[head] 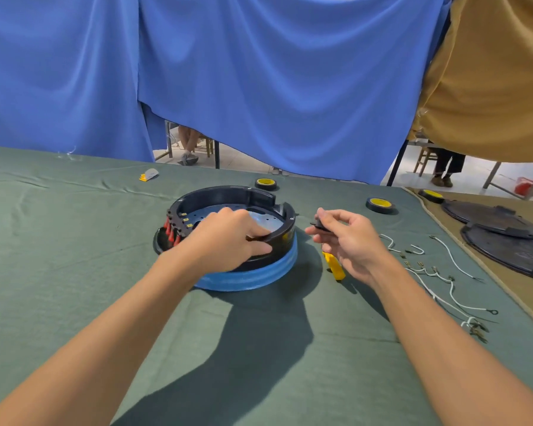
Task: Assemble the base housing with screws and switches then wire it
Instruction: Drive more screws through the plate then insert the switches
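Observation:
A round black base housing [219, 196] sits on a blue foam ring [253, 276] in the middle of the green table. Red switches [169, 233] stick out of its left wall. My left hand [228, 241] grips the housing's near right rim, fingers over the edge and thumb on the outside. My right hand [348, 241] hovers just right of the housing and pinches a small black part [317, 224] between thumb and fingers. Under that hand lies a yellow screwdriver [334, 265], partly hidden. White wires [443, 281] with terminals lie to the right.
Three rolls of black tape with yellow cores [266, 182] [379, 205] [430, 195] stand behind and right. Two dark round covers [502, 238] lie on a tan cloth at far right. A small grey and yellow item [150, 174] lies at the back left. Blue curtains hang behind.

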{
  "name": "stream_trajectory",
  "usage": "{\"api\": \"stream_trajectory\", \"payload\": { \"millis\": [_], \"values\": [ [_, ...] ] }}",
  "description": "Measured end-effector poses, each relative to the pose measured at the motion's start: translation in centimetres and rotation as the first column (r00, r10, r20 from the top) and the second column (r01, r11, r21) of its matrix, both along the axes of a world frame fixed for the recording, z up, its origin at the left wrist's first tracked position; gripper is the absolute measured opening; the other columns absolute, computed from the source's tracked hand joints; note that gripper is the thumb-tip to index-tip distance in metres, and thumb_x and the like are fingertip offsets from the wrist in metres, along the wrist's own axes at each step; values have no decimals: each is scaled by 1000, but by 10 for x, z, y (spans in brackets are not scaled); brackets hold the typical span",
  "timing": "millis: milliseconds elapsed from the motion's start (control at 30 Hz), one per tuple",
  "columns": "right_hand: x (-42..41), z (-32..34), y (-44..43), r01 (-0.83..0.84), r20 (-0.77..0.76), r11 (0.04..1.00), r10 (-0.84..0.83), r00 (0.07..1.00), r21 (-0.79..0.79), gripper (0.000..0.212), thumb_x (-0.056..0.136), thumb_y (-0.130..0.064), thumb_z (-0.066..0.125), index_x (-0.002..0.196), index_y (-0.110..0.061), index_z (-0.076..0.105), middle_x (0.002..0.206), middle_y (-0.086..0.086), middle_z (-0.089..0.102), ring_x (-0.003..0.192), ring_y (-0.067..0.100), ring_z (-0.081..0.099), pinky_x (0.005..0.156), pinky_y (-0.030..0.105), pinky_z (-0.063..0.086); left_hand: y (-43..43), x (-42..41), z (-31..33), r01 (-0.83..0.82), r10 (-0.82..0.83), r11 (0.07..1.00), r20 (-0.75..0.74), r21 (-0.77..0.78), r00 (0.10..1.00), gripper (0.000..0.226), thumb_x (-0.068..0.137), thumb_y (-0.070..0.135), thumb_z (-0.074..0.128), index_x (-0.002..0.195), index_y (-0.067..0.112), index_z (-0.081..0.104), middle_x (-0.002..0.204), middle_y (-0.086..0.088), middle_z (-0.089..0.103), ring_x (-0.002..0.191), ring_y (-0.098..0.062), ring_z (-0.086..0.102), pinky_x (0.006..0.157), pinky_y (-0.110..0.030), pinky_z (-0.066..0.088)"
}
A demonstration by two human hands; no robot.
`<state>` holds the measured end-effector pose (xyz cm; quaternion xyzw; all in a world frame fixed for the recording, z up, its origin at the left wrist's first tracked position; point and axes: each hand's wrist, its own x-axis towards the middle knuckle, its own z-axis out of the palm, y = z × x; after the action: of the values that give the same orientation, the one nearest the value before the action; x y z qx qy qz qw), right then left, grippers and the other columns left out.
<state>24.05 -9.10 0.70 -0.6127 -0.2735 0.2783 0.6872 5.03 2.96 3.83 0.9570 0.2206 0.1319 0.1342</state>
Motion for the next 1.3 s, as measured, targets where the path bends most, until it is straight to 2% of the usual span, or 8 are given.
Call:
{"api": "stream_trajectory", "payload": {
  "millis": [167, 400, 533, 733, 867, 1000, 1167, 1300],
  "values": [
    [-5, 4, -4, -61, 54, 997, 59, 997, 37, 12, 82, 2, 70, 92, -4, 69, 88, 16, 73, 77, 22, 70, 59, 23, 53, 21, -23, 17, -24, 10, 988, -87, -152, 996, 27, 90, 24, 70, 115, 35, 72, 108, 14, 73, 97, -13, 65, 89, -28, 48],
    [-14, 5, -2, -65, 155, 996, 54, 986, 66, 25, 74, 7, 75, 92, -10, 75, 93, 13, 73, 94, 25, 67, 89, 32, 54, 11, -5, 19, -69, 68, 998, -25, -15, 997, 31, 93, 44, 61, 118, 29, 69, 115, 8, 71, 105, -18, 64, 95, -40, 51],
    [-19, 6, -1, -105, -6, 982, 108, 994, 157, 16, 90, 7, 57, 96, 0, 71, 102, 20, 71, 102, 34, 67, 88, 30, 56, 2, 17, 9, -133, 128, 986, 60, 103, 990, 39, 95, 54, 50, 117, 26, 68, 112, 4, 71, 105, -27, 62, 89, -40, 51],
    [-19, 8, -3, -90, 21, 985, 87, 996, 147, 18, 89, 10, 57, 99, 1, 69, 102, 24, 68, 95, 33, 69, 85, 33, 58, -7, 38, -12, -159, 157, 976, 26, 149, 987, 43, 100, 53, 37, 99, 23, 67, 90, -3, 65, 92, -32, 61, 65, -37, 44],
    [-17, 8, -2, -89, 71, 986, 80, 994, 143, 22, 88, 8, 61, 108, 4, 67, 101, 16, 61, 89, 27, 71, 84, 33, 59, -1, 31, -6, -97, 97, 995, 10, 14, 995, 41, 100, 47, 43, 93, 19, 71, 66, 1, 55, 68, -21, 52, 56, -31, 36],
    [-17, 9, -3, -144, 21, 981, 143, 990, 128, 22, 83, 15, 62, 102, 5, 63, 103, 22, 62, 90, 32, 69, 83, 32, 59, 6, 20, 3, -5, 5, 994, 1, -113, 1000, 42, 96, 44, 54, 81, 10, 73, 60, -4, 41, 60, -21, 32, 59, -31, 33],
    [-14, 13, -3, -45, -18, 988, 48, 999, 148, 20, 82, 8, 68, 97, -1, 59, 100, 25, 65, 87, 33, 70, 81, 38, 59, 7, 14, 6, 54, -62, 987, -52, -149, 997, 33, 92, 47, 57, 73, 21, 64, 79, 5, 44, 70, -17, 40, 68, -31, 40],
    [-12, 16, -3, 61, 159, 998, -66, 985, 34, 20, 80, -7, 75, 96, -17, 68, 100, 12, 73, 87, 24, 70, 76, 36, 54, 4, 14, 9, 14, -19, 995, -52, -97, 998, 43, 93, 52, 54, 88, 15, 75, 74, 5, 54, 68, -20, 48, 71, -37, 52]
  ]
}}
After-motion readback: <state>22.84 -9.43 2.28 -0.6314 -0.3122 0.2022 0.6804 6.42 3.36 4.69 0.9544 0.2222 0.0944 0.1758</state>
